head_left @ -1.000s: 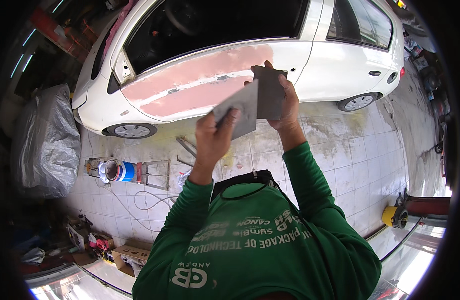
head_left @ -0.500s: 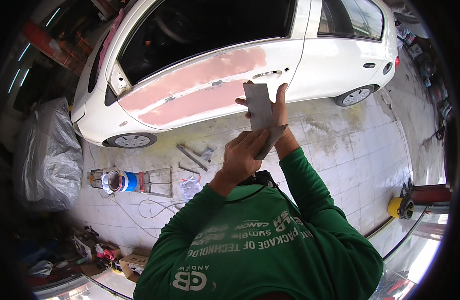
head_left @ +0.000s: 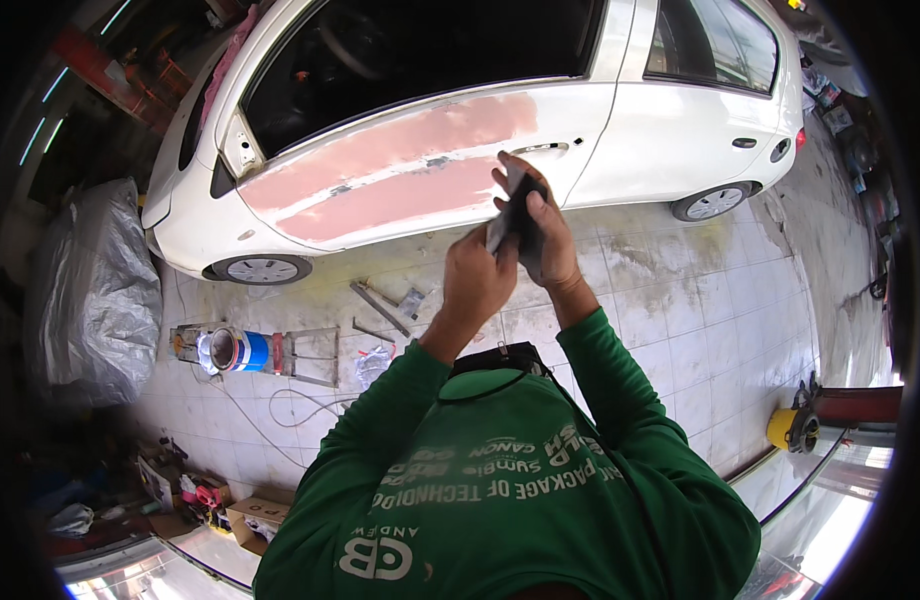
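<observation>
Both of my hands are raised together in front of the car door. My left hand (head_left: 478, 275) is closed on a thin grey flat plate (head_left: 499, 229), seen nearly edge-on. My right hand (head_left: 554, 247), beside it and a little higher, grips a darker flat plate (head_left: 525, 215), with its thumb across it. The two plates overlap, and I cannot tell whether they touch. Beyond them, the white car's front door (head_left: 365, 195) carries pink patches (head_left: 380, 210) and a pale strip with grey spots.
A paint can (head_left: 245, 350) sits on a metal stand (head_left: 310, 370) on the tiled floor (head_left: 680, 320), near metal bars (head_left: 380, 305) and a hose (head_left: 278, 405). A covered object (head_left: 90, 290) is left, cardboard boxes (head_left: 255, 515) lower left, and a yellow container (head_left: 785, 430) lower right.
The plates have turned from face-on to nearly edge-on and come together. Since a half-second ago, my left hand has risen slightly, and my right hand's spread fingers have drawn in around its plate.
</observation>
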Action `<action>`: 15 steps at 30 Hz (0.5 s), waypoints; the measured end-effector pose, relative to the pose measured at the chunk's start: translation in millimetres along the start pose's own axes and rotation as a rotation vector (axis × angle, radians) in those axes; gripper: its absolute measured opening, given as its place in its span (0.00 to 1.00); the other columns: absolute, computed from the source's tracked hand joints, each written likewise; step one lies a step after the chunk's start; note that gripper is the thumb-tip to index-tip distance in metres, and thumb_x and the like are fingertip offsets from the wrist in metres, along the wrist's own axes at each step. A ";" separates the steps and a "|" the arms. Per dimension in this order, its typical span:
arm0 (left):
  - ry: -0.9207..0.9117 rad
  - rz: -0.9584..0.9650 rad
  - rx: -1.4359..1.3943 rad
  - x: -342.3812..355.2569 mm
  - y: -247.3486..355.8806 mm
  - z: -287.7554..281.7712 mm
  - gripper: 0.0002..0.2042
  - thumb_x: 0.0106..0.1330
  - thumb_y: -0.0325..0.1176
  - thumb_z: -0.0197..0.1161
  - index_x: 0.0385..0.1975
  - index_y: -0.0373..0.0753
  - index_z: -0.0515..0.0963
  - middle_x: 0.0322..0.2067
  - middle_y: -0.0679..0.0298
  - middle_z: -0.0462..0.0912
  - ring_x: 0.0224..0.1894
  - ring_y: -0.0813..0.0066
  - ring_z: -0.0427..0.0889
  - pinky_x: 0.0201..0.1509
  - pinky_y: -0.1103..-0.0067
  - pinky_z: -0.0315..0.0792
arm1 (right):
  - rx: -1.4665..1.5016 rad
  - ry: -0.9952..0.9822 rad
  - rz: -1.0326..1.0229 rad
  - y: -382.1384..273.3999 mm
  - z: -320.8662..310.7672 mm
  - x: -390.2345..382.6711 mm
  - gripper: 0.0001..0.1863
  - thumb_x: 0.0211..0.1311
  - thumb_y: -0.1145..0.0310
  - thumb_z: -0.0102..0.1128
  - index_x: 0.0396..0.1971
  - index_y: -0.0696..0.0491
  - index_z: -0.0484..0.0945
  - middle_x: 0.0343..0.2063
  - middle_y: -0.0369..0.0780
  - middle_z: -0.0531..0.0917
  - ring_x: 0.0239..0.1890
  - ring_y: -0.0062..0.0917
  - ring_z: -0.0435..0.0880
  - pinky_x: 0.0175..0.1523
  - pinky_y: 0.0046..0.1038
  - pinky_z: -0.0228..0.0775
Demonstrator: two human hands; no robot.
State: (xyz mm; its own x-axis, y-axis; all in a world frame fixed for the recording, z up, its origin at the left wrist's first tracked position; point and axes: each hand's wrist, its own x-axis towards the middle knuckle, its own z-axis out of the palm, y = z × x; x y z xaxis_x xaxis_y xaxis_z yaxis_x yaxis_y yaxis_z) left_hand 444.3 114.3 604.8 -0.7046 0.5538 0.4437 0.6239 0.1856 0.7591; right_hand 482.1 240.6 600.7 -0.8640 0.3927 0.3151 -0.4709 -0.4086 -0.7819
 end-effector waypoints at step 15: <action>0.161 -0.025 -0.030 9.1 -48.7 -19.8 0.11 0.70 0.32 0.64 0.42 0.29 0.82 0.33 0.46 0.87 0.35 0.50 0.88 0.40 0.66 0.79 | 0.019 0.219 0.375 29.6 -34.9 -16.7 0.33 0.71 0.71 0.59 0.72 0.62 0.60 0.59 0.47 0.77 0.55 0.30 0.80 0.59 0.29 0.74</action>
State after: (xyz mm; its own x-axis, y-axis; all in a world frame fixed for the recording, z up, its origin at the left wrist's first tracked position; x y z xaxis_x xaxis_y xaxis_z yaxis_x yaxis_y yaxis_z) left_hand 400.8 94.2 581.3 -0.7662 0.4117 0.4933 0.5970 0.1721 0.7836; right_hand 488.8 250.7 553.6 -0.9187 0.3787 -0.1121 -0.1364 -0.5705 -0.8099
